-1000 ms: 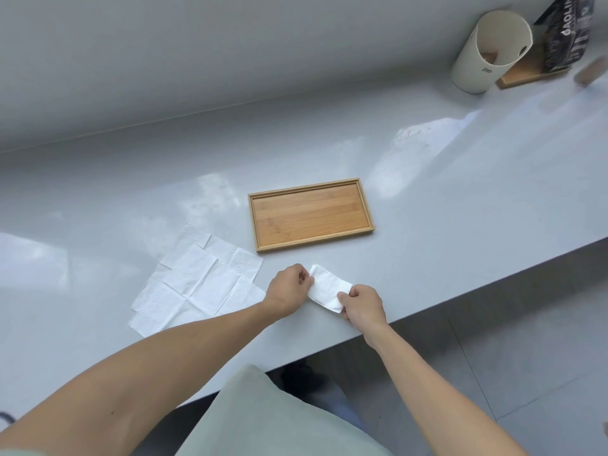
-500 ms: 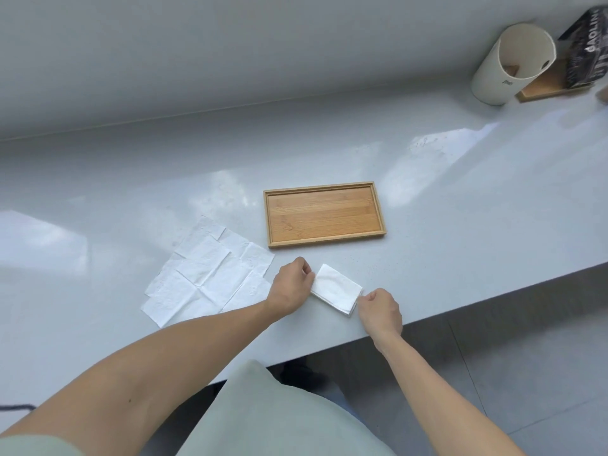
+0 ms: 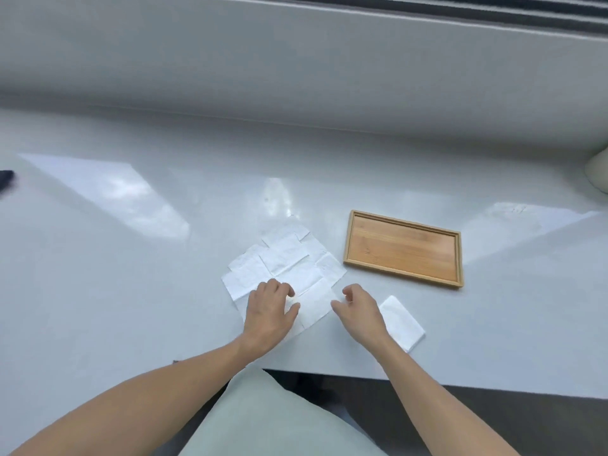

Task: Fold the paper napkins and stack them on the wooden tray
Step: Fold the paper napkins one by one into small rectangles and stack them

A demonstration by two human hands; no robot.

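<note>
A: Head view: where are the napkins?
B: The unfolded napkins [image 3: 289, 268] lie overlapping on the grey surface [image 3: 131, 258], left of the wooden tray [image 3: 404, 248]. One folded napkin [image 3: 403, 322] lies near the front edge.
A: And the hands?
B: The left hand [image 3: 268, 312] rests on the spread, fingers relaxed. The right hand [image 3: 360, 309] hovers beside it, fingers loosely curled, holding nothing.

left hand [image 3: 267, 315] palm down, fingers loosely bent, right hand [image 3: 361, 310] fingers curled

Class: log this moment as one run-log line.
left hand: on unfolded napkins | right hand: empty | folded napkin: on counter | wooden tray: empty
</note>
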